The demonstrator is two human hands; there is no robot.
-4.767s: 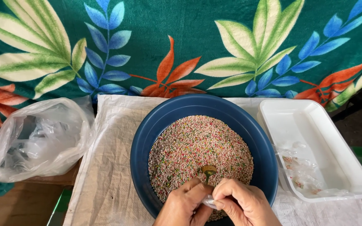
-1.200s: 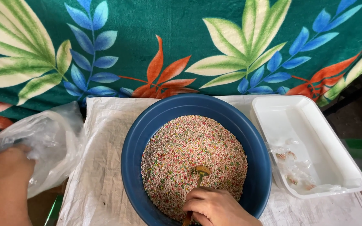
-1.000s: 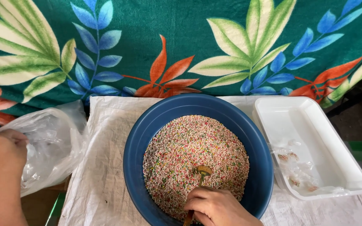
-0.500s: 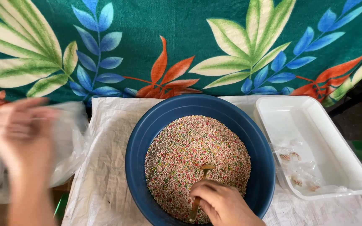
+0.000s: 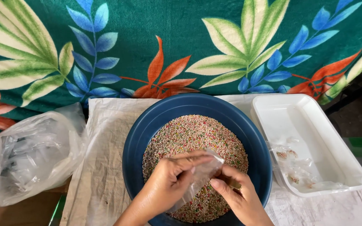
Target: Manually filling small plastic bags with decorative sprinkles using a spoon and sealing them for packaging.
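- Holding a small clear plastic bag (image 5: 200, 175) between them, both hands work low over the blue bowl (image 5: 147, 125); the left hand (image 5: 170, 182) pinches the bag's upper edge, the right hand (image 5: 235, 199) grasps its other side with a thin wooden handle (image 5: 233, 184) tucked under the fingers, probably so the bag's mouth stays spread.
- The bag hangs directly above the multicoloured beads (image 5: 193, 134) filling the bowl, so spills would likely fall back in.
- The bowl sits on a pale woven cloth (image 5: 105, 167) covering the tabletop.
- Right: a white tray (image 5: 336, 146) holding a few filled packets (image 5: 294, 167).
- Left: a large crumpled plastic bag (image 5: 30, 155).
- Behind: a leaf-patterned green fabric (image 5: 181, 37).
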